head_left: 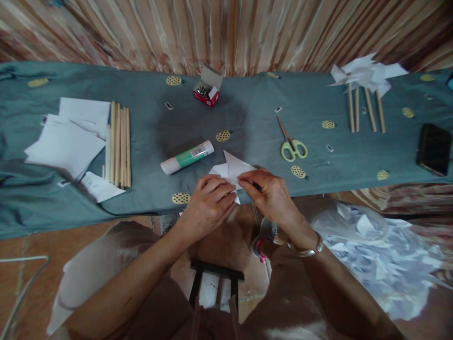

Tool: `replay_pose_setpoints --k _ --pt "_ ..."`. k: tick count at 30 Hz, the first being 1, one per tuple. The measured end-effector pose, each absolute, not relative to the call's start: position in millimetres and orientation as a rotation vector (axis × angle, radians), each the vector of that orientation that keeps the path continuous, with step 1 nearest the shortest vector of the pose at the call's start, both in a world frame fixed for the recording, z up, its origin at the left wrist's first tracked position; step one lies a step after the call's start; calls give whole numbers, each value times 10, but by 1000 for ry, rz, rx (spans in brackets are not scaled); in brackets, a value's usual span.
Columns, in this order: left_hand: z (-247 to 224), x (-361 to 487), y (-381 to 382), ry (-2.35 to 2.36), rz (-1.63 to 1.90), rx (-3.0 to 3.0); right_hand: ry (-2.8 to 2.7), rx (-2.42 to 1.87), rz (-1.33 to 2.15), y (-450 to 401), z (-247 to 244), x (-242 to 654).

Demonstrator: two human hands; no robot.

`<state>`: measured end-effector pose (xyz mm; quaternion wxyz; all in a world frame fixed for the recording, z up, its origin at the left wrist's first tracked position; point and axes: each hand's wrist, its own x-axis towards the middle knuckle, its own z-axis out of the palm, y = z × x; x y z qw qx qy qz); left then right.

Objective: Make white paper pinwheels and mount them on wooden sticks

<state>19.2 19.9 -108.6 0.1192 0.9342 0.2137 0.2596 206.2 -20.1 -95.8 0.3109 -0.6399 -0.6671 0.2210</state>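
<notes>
A white paper pinwheel (238, 169) with folded points is between my two hands at the table's near edge. My left hand (212, 200) is closed round its left side, fingers curled over the paper. With thumb and forefinger, my right hand (267, 189) pinches the paper near its middle; whether a pin is in that pinch is too small to tell. Just beyond my left hand lies a glue stick (187, 157) with a green label. Scissors (292, 141) with light green handles rest beyond my right hand. Further back stands an open red box (206, 92) of small metal pieces.
White paper sheets (71, 141) and several wooden sticks (121, 144) lie at the left. Finished pinwheels on sticks (368, 78) are at the back right, with a black phone (434, 148) nearer. A clear bag of paper scraps (382, 259) sits on the floor at right.
</notes>
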Motion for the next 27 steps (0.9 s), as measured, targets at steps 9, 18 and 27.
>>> replay_pose_setpoints --k 9,18,27 --pt "-1072 198 187 629 736 2685 -1641 -1799 620 -166 -955 2019" --pt "-1056 211 189 638 753 2715 -1630 -1850 605 -120 -943 1995" --pt "-1053 187 200 650 772 2678 -1705 -1847 592 -88 -928 2009"
